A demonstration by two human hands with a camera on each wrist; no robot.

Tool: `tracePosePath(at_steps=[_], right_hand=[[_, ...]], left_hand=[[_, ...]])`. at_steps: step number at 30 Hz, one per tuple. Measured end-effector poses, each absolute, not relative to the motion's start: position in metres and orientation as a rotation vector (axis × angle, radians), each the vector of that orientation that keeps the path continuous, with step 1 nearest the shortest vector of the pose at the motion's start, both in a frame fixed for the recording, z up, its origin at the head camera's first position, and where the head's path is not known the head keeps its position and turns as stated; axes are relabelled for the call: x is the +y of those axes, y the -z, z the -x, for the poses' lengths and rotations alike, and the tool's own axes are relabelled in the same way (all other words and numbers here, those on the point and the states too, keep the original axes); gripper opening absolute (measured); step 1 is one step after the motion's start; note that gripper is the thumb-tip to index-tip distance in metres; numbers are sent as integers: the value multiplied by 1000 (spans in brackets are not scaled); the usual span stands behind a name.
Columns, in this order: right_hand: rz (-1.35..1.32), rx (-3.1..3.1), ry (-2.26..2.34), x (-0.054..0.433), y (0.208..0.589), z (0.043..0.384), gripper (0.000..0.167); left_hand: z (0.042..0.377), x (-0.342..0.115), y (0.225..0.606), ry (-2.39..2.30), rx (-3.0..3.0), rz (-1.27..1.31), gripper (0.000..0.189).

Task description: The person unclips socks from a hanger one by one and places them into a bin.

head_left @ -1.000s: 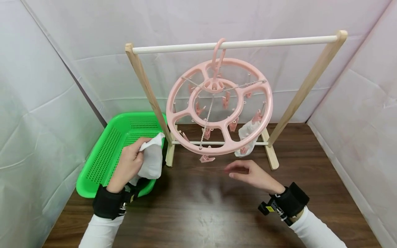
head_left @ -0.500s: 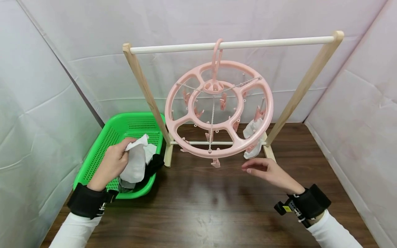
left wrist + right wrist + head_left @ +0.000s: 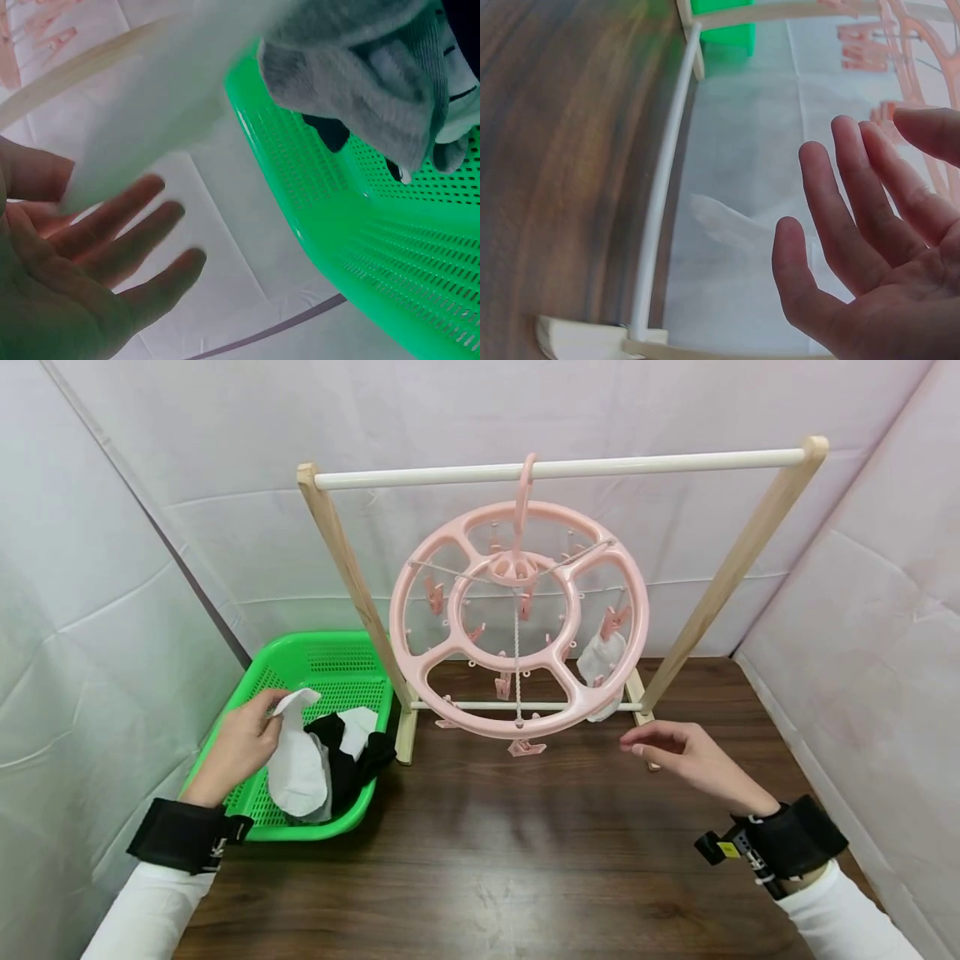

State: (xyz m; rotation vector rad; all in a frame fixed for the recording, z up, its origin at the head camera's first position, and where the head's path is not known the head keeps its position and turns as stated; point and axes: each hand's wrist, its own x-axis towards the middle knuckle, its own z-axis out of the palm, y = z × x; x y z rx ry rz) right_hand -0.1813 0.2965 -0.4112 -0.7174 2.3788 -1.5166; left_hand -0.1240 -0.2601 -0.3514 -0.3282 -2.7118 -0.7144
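My left hand (image 3: pixel 238 745) pinches a white sock (image 3: pixel 297 774) by its end between thumb and forefinger. The sock hangs over the green basket (image 3: pixel 201 766); in the left wrist view the sock (image 3: pixel 161 97) is a blurred strip. Grey socks (image 3: pixel 337 90) lie in the basket in that view, and black socks (image 3: pixel 348 768) and another white piece (image 3: pixel 357 729) show in the head view. My right hand (image 3: pixel 701 762) holds nothing, its fingers loosely bent, to the right of the pink round clip hanger (image 3: pixel 401 635). Another white sock (image 3: pixel 602 658) hangs from a clip at the hanger's right side.
A wooden stand with a white rod (image 3: pixel 660 466) carries the hanger by its hook. Several pink clips (image 3: pixel 502 685) dangle from the rings. Both stand feet rest on the dark wooden tabletop (image 3: pixel 480 860). Pale fabric walls (image 3: pixel 877 635) enclose the back and sides.
My left hand has moved left over the basket with the white sock, uncovering the black socks. My right hand has drawn away to the right. The hanger has swung slightly on the rod.
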Motion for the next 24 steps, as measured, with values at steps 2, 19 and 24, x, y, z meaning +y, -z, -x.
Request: tracePosePath(at_steps=[2,19,24], right_hand=[[724,2401,1528,299,407,184,25],[685,2746,1508,302,365,215,31],[707,2751,1585,299,355,227,36]], left_hand=[[123,-261,352,725,-2726,294,30],[117,-255,364,765,-2728,316,31],[115,-252,367,777,-2718,346,29]])
